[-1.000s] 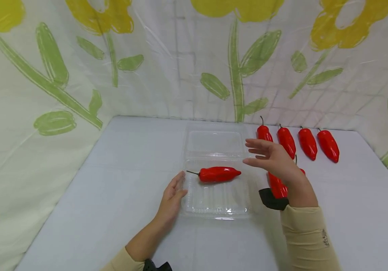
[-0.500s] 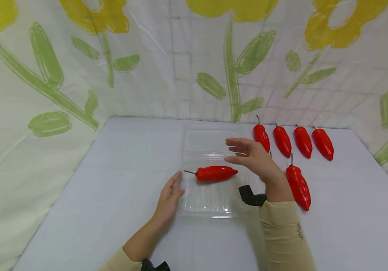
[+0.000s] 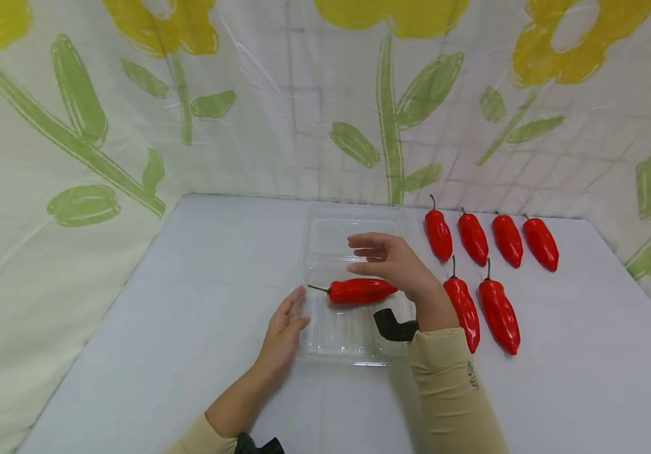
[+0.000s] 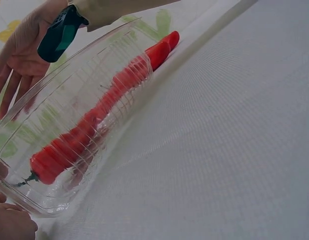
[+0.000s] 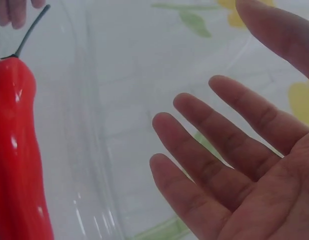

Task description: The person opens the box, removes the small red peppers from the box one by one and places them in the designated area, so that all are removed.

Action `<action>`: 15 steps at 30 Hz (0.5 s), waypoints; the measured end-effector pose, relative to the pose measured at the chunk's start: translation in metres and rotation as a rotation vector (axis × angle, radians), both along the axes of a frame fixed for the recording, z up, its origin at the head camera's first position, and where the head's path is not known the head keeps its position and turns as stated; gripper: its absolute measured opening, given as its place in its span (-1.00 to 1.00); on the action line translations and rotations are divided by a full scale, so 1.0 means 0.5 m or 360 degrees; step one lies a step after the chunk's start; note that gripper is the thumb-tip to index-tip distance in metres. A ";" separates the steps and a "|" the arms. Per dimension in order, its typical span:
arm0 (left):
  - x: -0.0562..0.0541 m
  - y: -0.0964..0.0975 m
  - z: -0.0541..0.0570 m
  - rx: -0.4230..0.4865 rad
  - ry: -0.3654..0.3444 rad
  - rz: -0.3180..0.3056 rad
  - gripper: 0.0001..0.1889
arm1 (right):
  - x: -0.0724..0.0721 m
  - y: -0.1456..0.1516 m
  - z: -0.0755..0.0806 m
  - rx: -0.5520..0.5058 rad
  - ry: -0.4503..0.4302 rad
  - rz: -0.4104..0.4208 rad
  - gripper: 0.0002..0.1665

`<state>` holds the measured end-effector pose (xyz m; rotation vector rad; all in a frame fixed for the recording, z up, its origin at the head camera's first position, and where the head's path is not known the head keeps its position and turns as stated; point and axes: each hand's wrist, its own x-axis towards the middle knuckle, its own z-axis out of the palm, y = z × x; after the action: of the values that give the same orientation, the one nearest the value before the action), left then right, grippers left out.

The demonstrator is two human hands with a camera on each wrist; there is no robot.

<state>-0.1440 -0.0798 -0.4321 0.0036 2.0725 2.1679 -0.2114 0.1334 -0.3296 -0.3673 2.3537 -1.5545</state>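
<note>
A red chili pepper (image 3: 359, 291) with a thin green stem lies crosswise in an open clear plastic clamshell box (image 3: 337, 340). Its tip points right, and its stem reaches the box's left side. My left hand (image 3: 284, 331) rests against that left side, fingers extended along the wall and thumb near the rim. Above the box's right half hovers my right hand (image 3: 385, 260), holding nothing. In the right wrist view its fingers (image 5: 194, 155) are spread and nearly straight, beside the pepper. The left wrist view shows the pepper through the ribbed plastic wall (image 4: 84, 90).
The hinged lid (image 3: 354, 236) lies flat behind the box. To the right are several more red peppers on the white table: a back row (image 3: 473, 238) and a front pair, one (image 3: 499, 315) beside another (image 3: 463, 309) partly covered by my sleeve. A flower-printed cloth (image 3: 269, 126) hangs behind.
My right hand has moved left, from beside the loose peppers to above the box, and uncovers the front pair. The left hand keeps its place at the box.
</note>
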 end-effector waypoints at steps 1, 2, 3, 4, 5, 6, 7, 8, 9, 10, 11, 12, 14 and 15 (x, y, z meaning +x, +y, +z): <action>0.000 0.000 0.000 -0.0002 0.0000 0.0002 -0.41 | -0.001 -0.003 -0.002 -0.0002 0.0003 -0.0001 -0.42; 0.000 0.000 -0.001 0.0000 0.0000 0.0001 -0.41 | -0.001 -0.006 -0.005 -0.0004 0.0002 -0.0003 -0.43; -0.001 -0.001 -0.002 -0.0002 -0.0004 0.0002 -0.41 | -0.002 -0.009 -0.008 -0.0008 -0.0001 -0.0006 -0.44; -0.001 -0.001 -0.002 -0.0005 -0.0005 0.0003 -0.41 | -0.002 -0.012 -0.011 -0.0011 -0.0007 -0.0011 -0.45; -0.001 -0.001 -0.003 -0.0002 -0.0008 0.0001 -0.42 | -0.003 -0.014 -0.014 -0.0012 -0.0016 -0.0018 -0.46; -0.001 -0.002 -0.003 -0.0006 -0.0008 -0.0001 -0.42 | -0.004 -0.016 -0.018 -0.0015 -0.0026 -0.0026 -0.47; -0.002 -0.002 -0.004 -0.0006 -0.0010 0.0001 -0.42 | -0.004 -0.019 -0.021 -0.0022 -0.0037 -0.0032 -0.47; -0.002 -0.002 -0.004 -0.0005 -0.0008 -0.0001 -0.42 | -0.004 -0.020 -0.025 -0.0024 -0.0044 -0.0036 -0.47; -0.002 -0.003 -0.004 -0.0005 -0.0011 -0.0002 -0.42 | -0.005 -0.021 -0.029 -0.0021 -0.0051 -0.0040 -0.47; -0.001 -0.003 -0.003 -0.0006 -0.0009 -0.0003 -0.42 | -0.005 -0.023 -0.031 -0.0008 -0.0056 -0.0046 -0.47; -0.001 -0.003 -0.003 -0.0004 -0.0009 -0.0004 -0.42 | -0.006 -0.024 -0.035 0.0008 -0.0060 -0.0047 -0.47; 0.000 -0.003 -0.002 -0.0004 -0.0008 -0.0006 -0.42 | -0.007 -0.025 -0.039 0.0033 -0.0057 -0.0039 -0.47; 0.000 -0.002 -0.001 -0.0012 -0.0016 -0.0010 -0.42 | -0.010 -0.027 -0.047 0.0098 -0.0059 -0.0017 -0.48; 0.000 -0.002 0.000 -0.0020 -0.0021 -0.0012 -0.42 | -0.011 -0.028 -0.050 0.0131 -0.0069 -0.0008 -0.48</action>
<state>-0.1440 -0.0806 -0.4322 -0.0041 2.0758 2.1444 -0.2166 0.1195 -0.3548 -0.3065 2.3783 -1.4475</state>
